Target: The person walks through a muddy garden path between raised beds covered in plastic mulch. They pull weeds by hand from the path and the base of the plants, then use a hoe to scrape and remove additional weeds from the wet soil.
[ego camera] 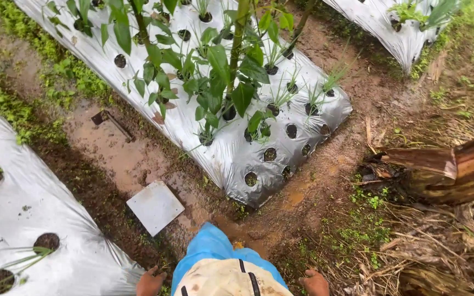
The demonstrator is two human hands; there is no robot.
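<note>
My left hand (pixel 150 283) shows only partly at the bottom edge, beside a silver plastic-covered bed (pixel 39 208). My right hand (pixel 314 283) also peeks in at the bottom edge, over muddy ground with dry straw. Both hang at my sides, cut off by the frame, and nothing is visible in either. Between them are my blue clothing (pixel 209 249) and a cream bag with black straps (pixel 229 279). A flat white square tile (pixel 155 207) lies on the mud just ahead of my left hand.
A long raised bed under silver mulch film (pixel 231 159) runs ahead, with round holes, thin green shoots and a leafy plant (pixel 220 71) on a stake. A third bed (pixel 401 33) lies far right. A brown banana stem (pixel 456 170) lies right. The wet path (pixel 116 148) is muddy.
</note>
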